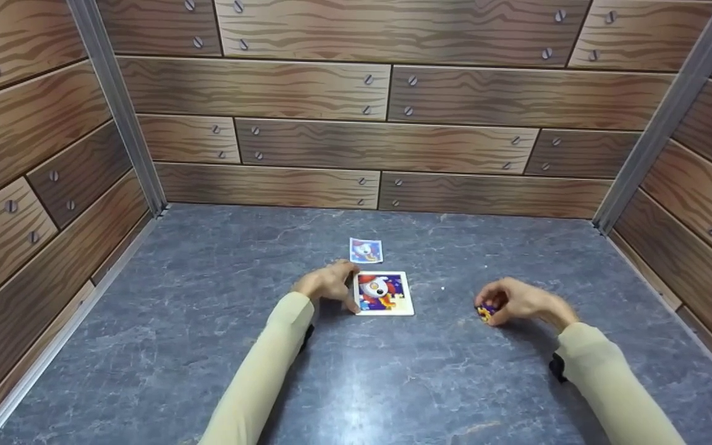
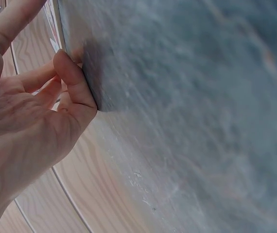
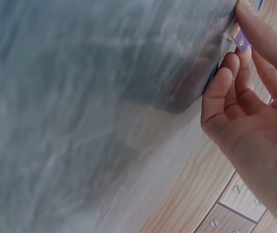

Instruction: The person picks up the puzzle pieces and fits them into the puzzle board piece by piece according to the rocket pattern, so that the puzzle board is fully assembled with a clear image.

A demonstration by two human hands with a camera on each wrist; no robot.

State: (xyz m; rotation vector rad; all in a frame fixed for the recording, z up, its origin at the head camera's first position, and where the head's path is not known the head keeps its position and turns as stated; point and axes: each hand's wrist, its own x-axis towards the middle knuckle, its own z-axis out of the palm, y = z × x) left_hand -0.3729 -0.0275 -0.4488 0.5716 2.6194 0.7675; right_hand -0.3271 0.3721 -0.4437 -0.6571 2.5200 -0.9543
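A small square jigsaw puzzle in a white frame (image 1: 410, 296) lies on the table, showing a red and white rocket on purple. Cream backing shows at its lower right part. My left hand (image 1: 331, 281) grips the frame's left side, the thumb by the near corner and a finger by the far one; the left wrist view shows its other fingers (image 2: 73, 80) bent low over the tabletop. Off to the right, my right hand (image 1: 520, 300) pinches purple and yellow jigsaw pieces (image 1: 486, 311) between thumb and fingers. A purple edge of a piece (image 3: 241, 41) peeks out in the right wrist view.
Behind the puzzle lies a small picture card (image 1: 366, 251) with a similar rocket. The grey marbled table (image 1: 220, 259) is enclosed by wood-patterned walls (image 1: 306, 142) at the back and both sides. A tiny white speck (image 1: 442, 288) lies between the frame and my right hand.
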